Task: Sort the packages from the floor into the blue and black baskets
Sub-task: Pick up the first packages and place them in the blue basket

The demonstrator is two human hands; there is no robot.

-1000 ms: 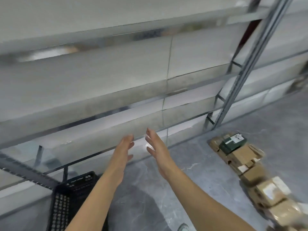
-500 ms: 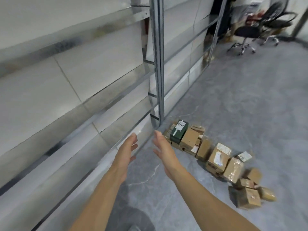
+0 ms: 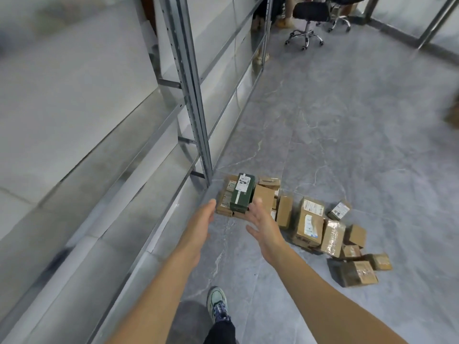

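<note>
Packages [image 3: 308, 219], mostly brown cardboard with one dark green box [image 3: 242, 192] on top, lie scattered on grey marbled floor [image 3: 347, 125] beside metal shelving [image 3: 188, 83]. Left hand [image 3: 198, 227] and right hand [image 3: 263, 224] reach forward empty, fingers loosely spread; office chairs [image 3: 308, 13] stand beyond

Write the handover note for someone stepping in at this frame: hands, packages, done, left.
Left hand: open, empty, reaching forward.
Right hand: open, empty, reaching forward.
Packages: all on the floor in a row beside the shelf post; the green box lies on top of the brown boxes at the near-shelf end, just beyond both hands.
Baskets: not in view.
Done: nothing visibly sorted here.
Left: pick up, likely the green box first, then sort the rest.
</note>
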